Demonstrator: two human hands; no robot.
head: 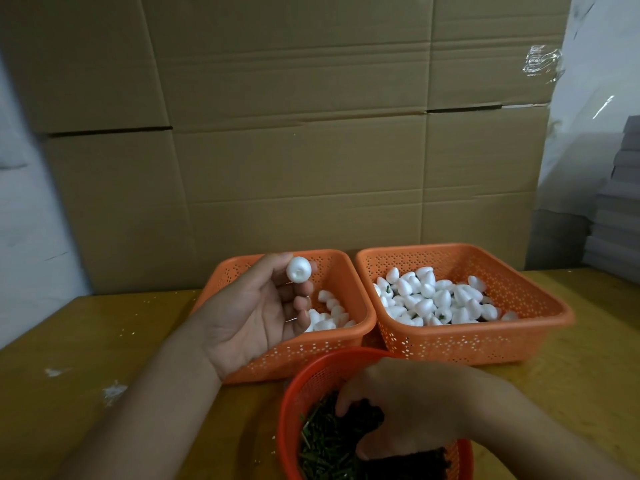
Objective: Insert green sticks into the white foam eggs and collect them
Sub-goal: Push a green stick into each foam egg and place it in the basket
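On the left, we hold one white foam egg [298, 269] up at the fingertips of our left hand [256, 313], palm turned toward us, thumb and forefinger pinching it above the left orange basket [304, 351]. Its blunt end, with a small dimple in the middle, faces the camera, so its long axis runs away from us toward the cardboard boxes [294, 133]. We judge it very light and easily dented; a soft pinch around its widest part should serve, leaving the dimpled end free for a stick. Below it, in that basket, lie a few more loose eggs [329, 311].

Moving right, the right orange basket [485, 344] stands just beside the first and is heaped with eggs [440, 299], some showing bits of green, so these look like the finished ones.

Nearest to us, the red round basket [304, 386] holds the green sticks [322, 441], a tangled pile lying in all directions. Our right hand [412, 407] reaches down into it, fingers curled over the pile; whether it has pinched a stick we cannot tell. The sticks look thin, stiff and light, best taken near one end.
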